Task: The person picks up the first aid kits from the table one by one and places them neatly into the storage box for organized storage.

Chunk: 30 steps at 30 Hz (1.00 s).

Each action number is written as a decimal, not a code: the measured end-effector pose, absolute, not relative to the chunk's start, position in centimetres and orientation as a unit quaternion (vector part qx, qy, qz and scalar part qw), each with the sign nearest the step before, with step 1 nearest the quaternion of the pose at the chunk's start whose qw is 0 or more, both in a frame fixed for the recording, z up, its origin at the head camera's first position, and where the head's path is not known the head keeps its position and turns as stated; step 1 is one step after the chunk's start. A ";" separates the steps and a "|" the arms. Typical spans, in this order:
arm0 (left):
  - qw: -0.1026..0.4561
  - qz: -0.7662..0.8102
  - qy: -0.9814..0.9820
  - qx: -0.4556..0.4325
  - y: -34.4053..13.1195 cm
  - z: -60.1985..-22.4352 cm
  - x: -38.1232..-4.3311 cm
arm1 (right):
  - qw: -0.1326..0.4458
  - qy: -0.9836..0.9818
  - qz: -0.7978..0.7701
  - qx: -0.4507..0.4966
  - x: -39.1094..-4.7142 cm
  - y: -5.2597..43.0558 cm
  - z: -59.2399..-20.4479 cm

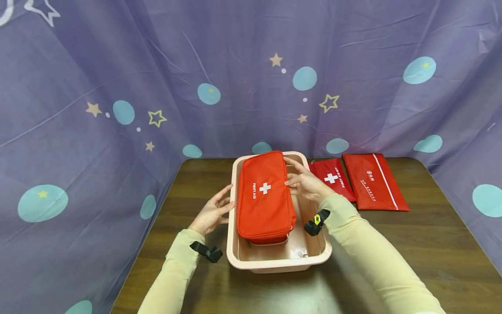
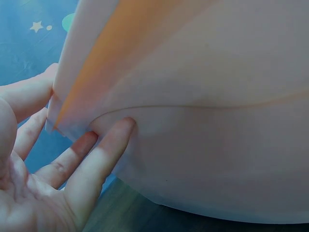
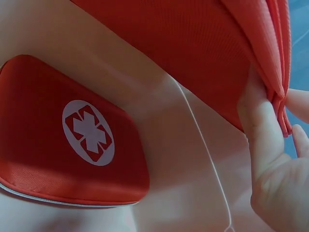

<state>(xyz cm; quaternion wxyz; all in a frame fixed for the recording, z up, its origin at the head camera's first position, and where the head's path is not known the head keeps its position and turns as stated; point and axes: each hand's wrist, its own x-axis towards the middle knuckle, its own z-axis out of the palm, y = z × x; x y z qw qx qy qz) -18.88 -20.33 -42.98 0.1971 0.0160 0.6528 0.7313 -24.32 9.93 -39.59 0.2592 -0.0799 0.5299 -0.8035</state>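
Observation:
A large red first aid bag (image 1: 255,218) with a white cross lies tilted over a pale pink plastic tub (image 1: 274,265). At the bag's right edge, my right hand (image 1: 307,185) pinches the fabric between thumb and fingers; the right wrist view shows this hand (image 3: 275,169) at the bag's corner. Below the bag, inside the tub, sits a smaller red case (image 3: 38,145) with a white round emblem. My left hand (image 1: 211,213) touches the tub's left side, its fingers (image 2: 108,154) extended against the outer wall.
Right of the tub lie a small red first aid pouch (image 1: 325,170) and a larger flat red zip pouch (image 1: 370,170) on the brown wooden table (image 1: 423,244). A thin white cord (image 3: 205,140) hangs inside the tub. Behind the table hangs a purple patterned curtain (image 1: 243,56).

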 end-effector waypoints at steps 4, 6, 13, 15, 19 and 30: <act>0.197 0.734 0.650 0.012 -20.2 -43.0 -18.9 | 0.263 0.534 -0.800 -0.080 -24.4 9.7 -39.8; 0.197 0.734 0.649 0.009 -20.2 -43.0 -19.0 | 0.264 0.535 -0.799 -0.077 -24.5 9.6 -39.8; 0.197 0.733 0.651 0.012 -20.3 -42.9 -18.9 | 0.264 0.536 -0.799 -0.069 -24.5 9.4 -39.8; 0.197 0.733 0.651 0.014 -20.3 -42.9 -18.9 | 0.261 0.538 -0.799 -0.065 -24.4 9.4 -39.8; 0.198 0.734 0.650 0.010 -20.3 -42.9 -18.9 | 0.259 0.547 -0.794 -0.059 -24.5 9.3 -39.8; 0.197 0.734 0.650 0.017 -20.2 -42.9 -18.8 | 0.254 0.592 -0.762 -0.063 -24.3 9.0 -39.9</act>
